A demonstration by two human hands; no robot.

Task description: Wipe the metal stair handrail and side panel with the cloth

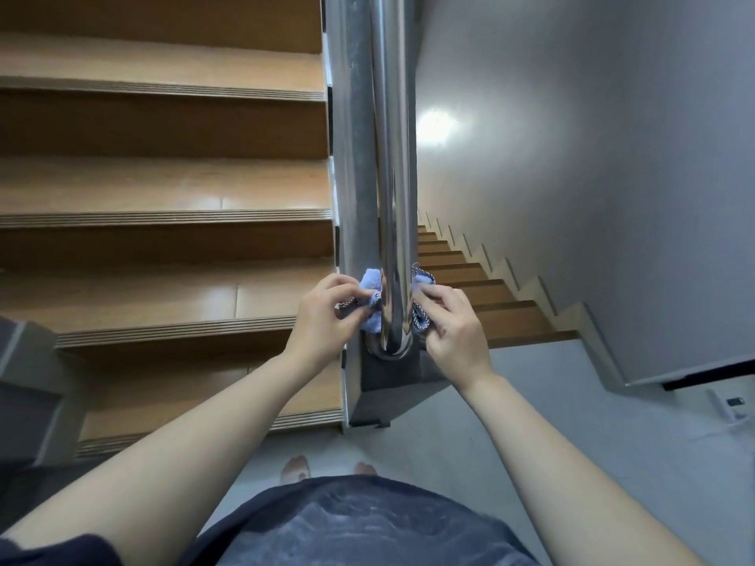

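Observation:
A shiny round metal handrail (393, 165) runs up the middle of the view, with a duller metal side panel (352, 177) just left of it. A light blue cloth (369, 284) with a checked edge is looped behind the rail's lower end. My left hand (327, 310) pinches the cloth's left end beside the panel. My right hand (453, 320) grips the cloth's right end on the other side of the rail. The part of the cloth behind the rail is hidden.
Wooden stair treads (163, 189) with ribbed metal nosing climb on the left. A lower flight (470, 279) descends on the right beside a grey wall (613, 157). My bare feet (296, 469) stand on the grey landing floor.

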